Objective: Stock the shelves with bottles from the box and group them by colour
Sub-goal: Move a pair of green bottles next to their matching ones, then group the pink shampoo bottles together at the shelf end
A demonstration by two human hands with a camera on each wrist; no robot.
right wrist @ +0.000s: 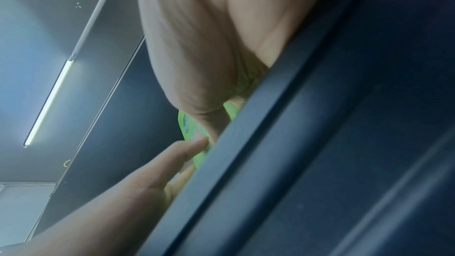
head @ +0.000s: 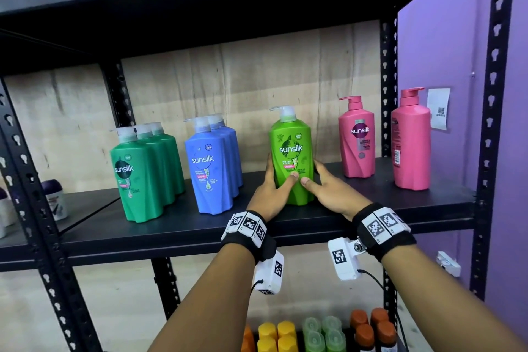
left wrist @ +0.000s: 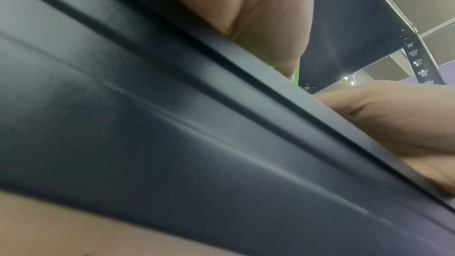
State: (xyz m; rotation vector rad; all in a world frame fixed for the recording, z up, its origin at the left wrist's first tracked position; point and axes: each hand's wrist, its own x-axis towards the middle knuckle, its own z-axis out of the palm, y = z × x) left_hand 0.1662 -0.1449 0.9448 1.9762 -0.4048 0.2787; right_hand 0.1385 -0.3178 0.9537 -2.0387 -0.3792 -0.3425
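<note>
Nearest, on the lower level, coloured caps cluster: yellow-capped bottles [head: 275, 334], pale green-capped bottles [head: 323, 333] and orange-brown-capped bottles [head: 371, 327]. Above them runs the black metal shelf [head: 171, 226], whose front lip fills both wrist views. The left hand [head: 270, 194] and right hand [head: 325, 190] reach over that lip and clasp the lime green plastic pump bottle [head: 293, 157], which stands upright on the shelf near its middle; each thumb presses its front label and the fingers wrap the sides. From the right wrist view a thumb seems to touch the green label, though blur makes that uncertain. To the left stand a row of blue pump bottles [head: 211, 163] and, further left, a row of dark green pump bottles [head: 140, 174], each row running from near to far. To the right stand two pink pump bottles [head: 357, 137], apart from each other. Far behind is a pale wooden backboard [head: 257, 80]; a purple wall [head: 445, 37] lies at right.
</note>
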